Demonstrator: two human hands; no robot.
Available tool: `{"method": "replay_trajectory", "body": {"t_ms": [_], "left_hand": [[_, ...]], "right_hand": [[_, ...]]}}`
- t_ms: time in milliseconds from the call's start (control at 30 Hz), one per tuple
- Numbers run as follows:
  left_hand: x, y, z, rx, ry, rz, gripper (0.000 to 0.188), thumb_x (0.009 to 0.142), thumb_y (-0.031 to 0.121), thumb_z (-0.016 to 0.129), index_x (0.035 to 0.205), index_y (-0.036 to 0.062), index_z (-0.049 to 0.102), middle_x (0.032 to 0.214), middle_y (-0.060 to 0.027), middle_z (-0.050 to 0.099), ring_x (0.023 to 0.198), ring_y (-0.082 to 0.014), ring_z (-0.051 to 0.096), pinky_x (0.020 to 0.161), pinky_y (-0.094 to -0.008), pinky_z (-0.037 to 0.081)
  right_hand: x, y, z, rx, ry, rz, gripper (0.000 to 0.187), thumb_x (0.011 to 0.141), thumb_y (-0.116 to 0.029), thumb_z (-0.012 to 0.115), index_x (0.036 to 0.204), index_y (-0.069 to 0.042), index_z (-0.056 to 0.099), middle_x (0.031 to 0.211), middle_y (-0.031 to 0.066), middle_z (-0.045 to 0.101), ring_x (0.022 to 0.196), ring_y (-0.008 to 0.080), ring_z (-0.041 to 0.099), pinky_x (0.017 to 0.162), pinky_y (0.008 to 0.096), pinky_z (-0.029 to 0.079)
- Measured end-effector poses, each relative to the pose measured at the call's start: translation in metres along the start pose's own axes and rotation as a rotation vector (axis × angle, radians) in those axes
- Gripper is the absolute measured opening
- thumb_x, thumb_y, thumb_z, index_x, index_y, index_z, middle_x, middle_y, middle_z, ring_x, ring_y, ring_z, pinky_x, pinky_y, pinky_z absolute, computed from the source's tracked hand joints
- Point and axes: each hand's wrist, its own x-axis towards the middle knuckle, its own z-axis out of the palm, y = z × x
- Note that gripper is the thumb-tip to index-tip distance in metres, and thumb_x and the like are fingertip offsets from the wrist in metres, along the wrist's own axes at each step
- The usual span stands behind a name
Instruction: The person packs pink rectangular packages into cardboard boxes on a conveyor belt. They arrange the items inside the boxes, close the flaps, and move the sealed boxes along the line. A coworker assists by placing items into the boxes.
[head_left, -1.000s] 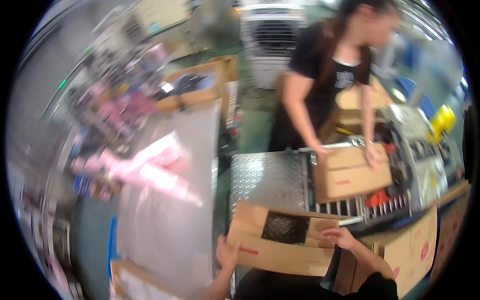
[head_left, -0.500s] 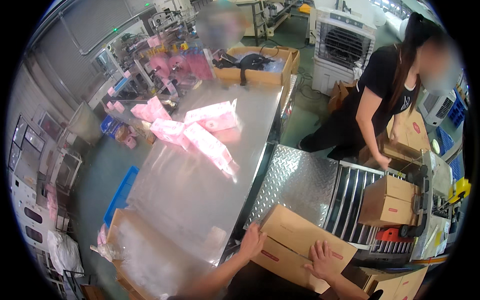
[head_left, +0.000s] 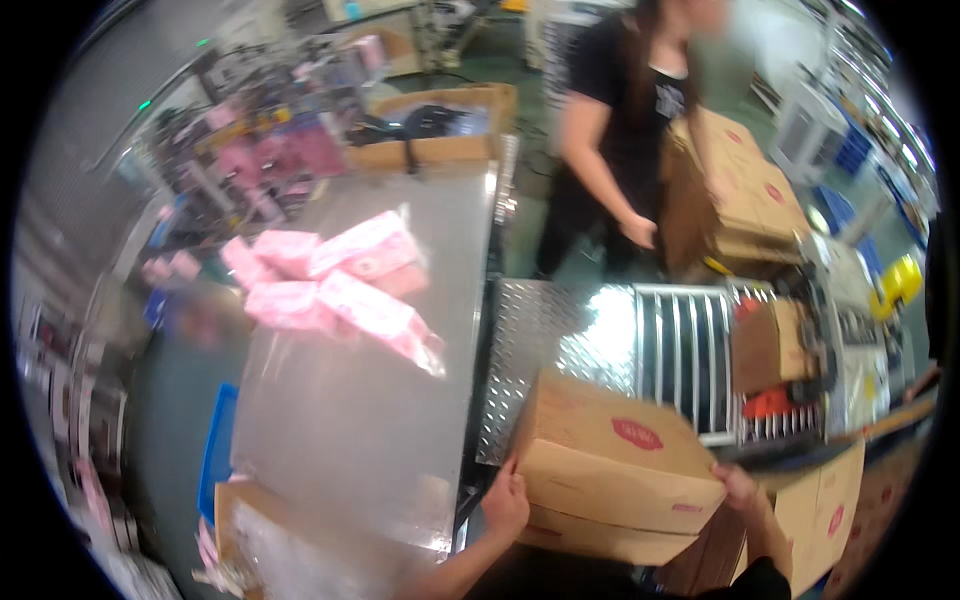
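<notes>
Between my two hands is a closed brown cardboard box (head_left: pixel 615 460) with a red oval mark on one face. It is tilted over the near edge of the textured metal plate (head_left: pixel 535 335); whether it rests on the plate is unclear. My left hand (head_left: pixel 507 500) grips its left side, thumb up along the edge. My right hand (head_left: pixel 738 487) holds the opposite end at the right corner. The fingers under the box are partly hidden.
Left is a metal table (head_left: pixel 370 400) with several pink soft packs (head_left: pixel 365 310). A roller conveyor (head_left: pixel 685 350) carries another box (head_left: pixel 775 345) into a machine with a yellow part (head_left: pixel 897 287). Across stands a co-worker (head_left: pixel 610 130) beside stacked boxes (head_left: pixel 745 200). More cartons (head_left: pixel 820 500) lie near right.
The box has been turned, bringing the face with the oval mark up. My right hand has shifted from its upper face to its right end. The view has swung right; another pink pack shows.
</notes>
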Motion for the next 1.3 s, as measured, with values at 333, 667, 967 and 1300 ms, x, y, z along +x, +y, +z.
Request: {"method": "replay_trajectory", "body": {"t_ms": [333,667,967,1300], "left_hand": [[0.056,-0.089,0.045,-1.512,-0.832,-0.812,0.058,0.097,0.044,0.057,0.141,0.0084,0.047,0.132,-0.0101,0.059,0.117,-0.0267,0.059,0.102,-0.0407,0.047],[0.161,-0.183,0.140,-0.720,-0.622,-0.507,0.065,0.092,0.052,0.058,0.141,0.0103,0.048,0.127,-0.0052,0.060,0.115,-0.0192,0.056,0.099,-0.0408,0.046],[0.163,0.026,0.041,-0.192,-0.323,0.050,0.048,0.104,0.028,0.046,0.146,0.0072,0.038,0.139,-0.0126,0.053,0.124,-0.0289,0.053,0.102,-0.0385,0.045],[0.210,-0.042,0.044,0.873,-0.407,0.535,0.029,0.087,0.013,0.051,0.114,0.0029,0.058,0.113,-0.0149,0.057,0.108,-0.0293,0.056,0.091,-0.0387,0.048]], "right_hand": [[-0.144,0.019,-0.008,0.109,0.096,-0.225,0.089,0.067,0.004,0.076,0.146,-0.002,0.035,0.141,0.0073,0.050,0.124,0.0250,0.052,0.102,0.0410,0.044],[-0.028,-0.144,0.024,0.109,-0.009,-0.296,0.054,0.089,-0.012,0.058,0.139,0.003,0.044,0.132,0.0136,0.057,0.120,0.0268,0.055,0.101,0.0383,0.045],[0.112,-0.085,0.005,-0.342,0.046,-0.214,0.045,0.079,-0.001,0.048,0.123,0.006,0.055,0.109,0.0112,0.065,0.098,0.0197,0.061,0.082,0.0324,0.049],[0.077,-0.082,-0.029,-0.085,-0.048,-0.341,0.044,0.076,-0.001,0.052,0.119,0.003,0.056,0.104,0.0097,0.065,0.088,0.0193,0.062,0.073,0.0313,0.052]]}}
